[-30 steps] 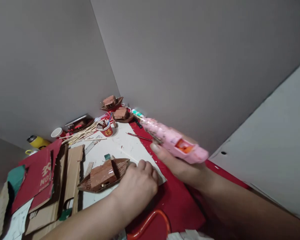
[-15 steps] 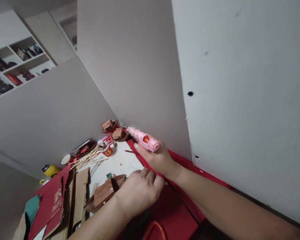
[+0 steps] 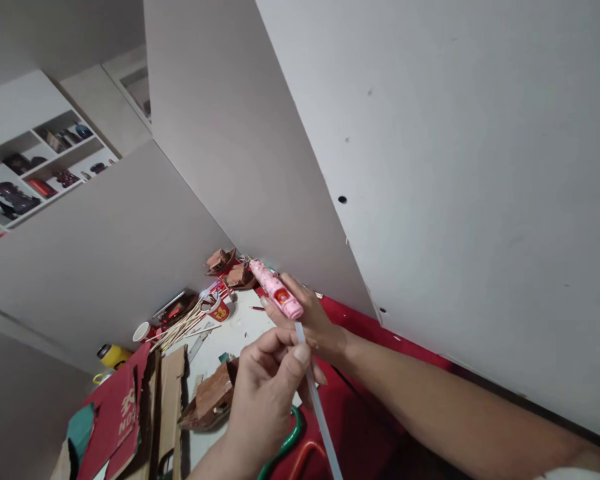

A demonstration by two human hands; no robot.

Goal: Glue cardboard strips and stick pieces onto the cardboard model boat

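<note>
A pink hot glue gun (image 3: 276, 288) is in my right hand (image 3: 313, 323), its rear end turned toward me and its nozzle pointing away to the far corner. My left hand (image 3: 273, 383) pinches a translucent white glue stick (image 3: 317, 407) between thumb and fingers. The stick's upper tip is right by the gun's rear end; whether it touches I cannot tell. A brown model boat (image 3: 210, 397) with a cabin lies left of my left hand, partly hidden by it. Below the hands are the green handle (image 3: 285, 447) and an orange-red handle (image 3: 307, 460).
Two more model boats (image 3: 240, 276) stand in the far corner. Near them are a red paper cup (image 3: 219, 310), thin wooden sticks (image 3: 183, 327) and a metal ruler (image 3: 197, 345). Torn cardboard (image 3: 167, 393) and a yellow bottle (image 3: 114, 355) are at left. A pale panel (image 3: 455, 200) rises on the right.
My left hand has turned over and come up to the gun's rear, and a glue stick now shows in it. The view has shifted slightly; the green handle has come into sight.
</note>
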